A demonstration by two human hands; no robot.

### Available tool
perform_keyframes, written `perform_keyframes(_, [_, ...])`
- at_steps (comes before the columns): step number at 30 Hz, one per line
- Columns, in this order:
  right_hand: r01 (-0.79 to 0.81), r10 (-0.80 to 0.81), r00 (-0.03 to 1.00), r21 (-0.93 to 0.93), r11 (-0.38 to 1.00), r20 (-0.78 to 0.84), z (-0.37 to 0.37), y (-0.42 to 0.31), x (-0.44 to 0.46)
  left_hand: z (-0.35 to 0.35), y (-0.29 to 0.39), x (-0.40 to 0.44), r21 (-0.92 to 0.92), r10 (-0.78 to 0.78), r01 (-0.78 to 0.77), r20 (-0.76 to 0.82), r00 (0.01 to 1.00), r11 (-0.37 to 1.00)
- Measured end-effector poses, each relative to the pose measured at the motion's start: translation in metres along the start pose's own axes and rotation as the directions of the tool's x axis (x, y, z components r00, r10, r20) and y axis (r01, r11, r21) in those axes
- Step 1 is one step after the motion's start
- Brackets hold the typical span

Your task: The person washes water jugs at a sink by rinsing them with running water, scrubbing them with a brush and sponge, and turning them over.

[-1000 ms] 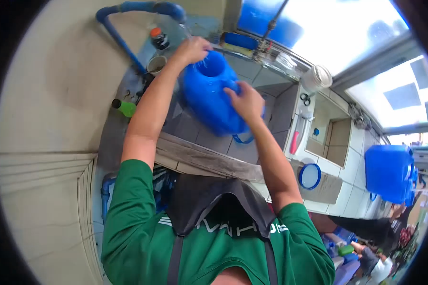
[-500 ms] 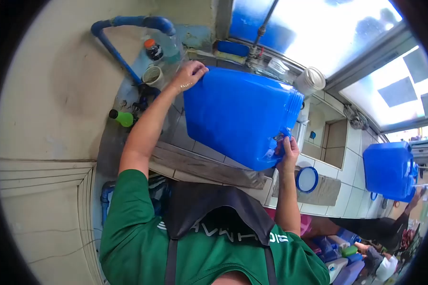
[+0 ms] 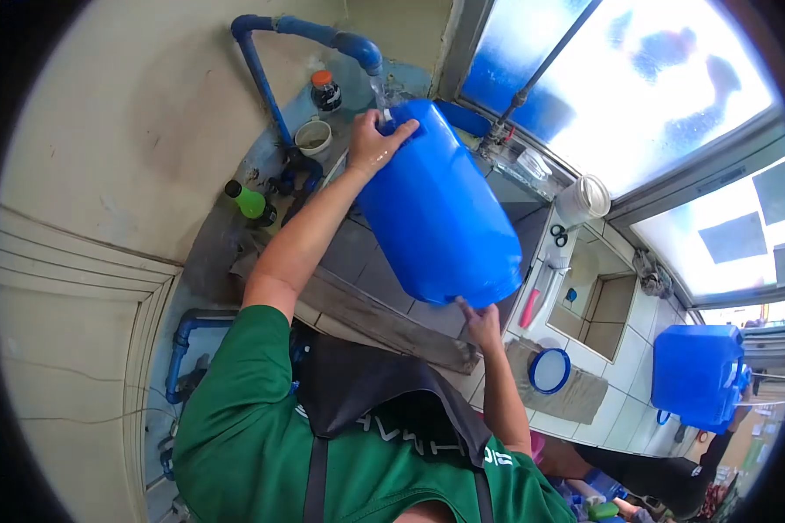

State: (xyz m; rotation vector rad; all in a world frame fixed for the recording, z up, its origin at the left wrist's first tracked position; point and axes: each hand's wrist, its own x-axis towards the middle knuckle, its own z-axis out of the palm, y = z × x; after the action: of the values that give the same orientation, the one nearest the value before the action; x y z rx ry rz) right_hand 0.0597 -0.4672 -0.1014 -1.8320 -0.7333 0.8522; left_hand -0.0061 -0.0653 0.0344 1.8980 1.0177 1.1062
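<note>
Over the tiled basin, a large blue jerrycan (image 3: 445, 218) hangs tilted between my two hands. My left hand (image 3: 375, 144) grips its upper end, thumb across the blue plastic, with wet skin at the wrist. Beneath the lower end, my right hand (image 3: 481, 324) presses its fingers against the bottom edge. Water runs from the mouth of a blue pipe (image 3: 368, 54) down beside my left hand onto the upper end of the can. The jerrycan's opening is hidden or turned away from view.
A blue-rimmed round lid (image 3: 549, 370) lies on a grey cloth (image 3: 519, 356) at the right. Past a small sink (image 3: 595, 318) stands another blue jerrycan (image 3: 696, 375). A green-capped bottle (image 3: 249, 202), white cup (image 3: 313, 138) and orange-lidded jar (image 3: 325, 91) are at the left.
The jerrycan has turned so its threaded neck no longer shows, and its upper end has moved under the pipe. Water now flows there. My right hand has shifted from the handle to the bottom edge.
</note>
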Motion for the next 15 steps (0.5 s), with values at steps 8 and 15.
perform_keyframes(8, [0.415, -0.417, 0.907, -0.049, 0.908, -0.049, 0.036, 0.020, 0.052, -0.004, 0.001, -0.003, -0.064, 0.399, -0.412, -0.155, 0.904, 0.909])
perform_keyframes(15, [0.419, -0.417, 0.903, -0.001, 0.908, -0.105, 0.036, 0.018, 0.057, 0.005, 0.002, 0.014, -0.104, 0.426, -0.467, -0.274, 0.862, 0.878])
